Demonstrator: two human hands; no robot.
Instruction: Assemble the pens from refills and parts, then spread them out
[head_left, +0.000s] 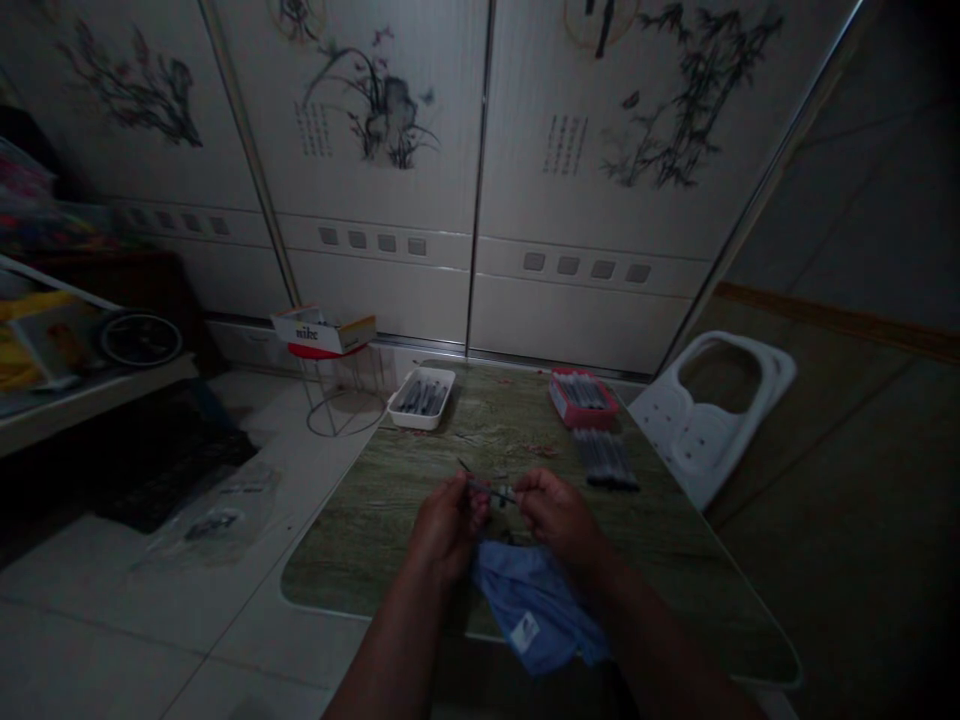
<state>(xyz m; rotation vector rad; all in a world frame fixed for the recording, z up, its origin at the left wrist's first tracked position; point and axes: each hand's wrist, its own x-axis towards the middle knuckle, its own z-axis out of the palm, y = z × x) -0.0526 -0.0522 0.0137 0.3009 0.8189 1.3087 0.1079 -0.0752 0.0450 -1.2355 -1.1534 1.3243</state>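
Note:
Above the middle of the table, a slim dark pen [487, 489] is stretched between my two hands. My left hand [450, 515] is closed around one part of it, with a thin dark tip sticking out past the fingers. At its other end, my right hand [551, 505] pinches it with closed fingertips. Small pale and dark bits lie behind and below the fingers, too dim to make out. Under my hands, a blue cloth [536, 605] with a white label hangs over the near table edge.
A white tray [442, 410] of dark slim pens stands at the table's [360, 540] far left. At the far right is a red box [566, 412] of clear pens, with a row of dark-ended pens [606, 460] before it. A white folding chair [697, 430] leans right; a red stool [322, 352] bears a carton [319, 332].

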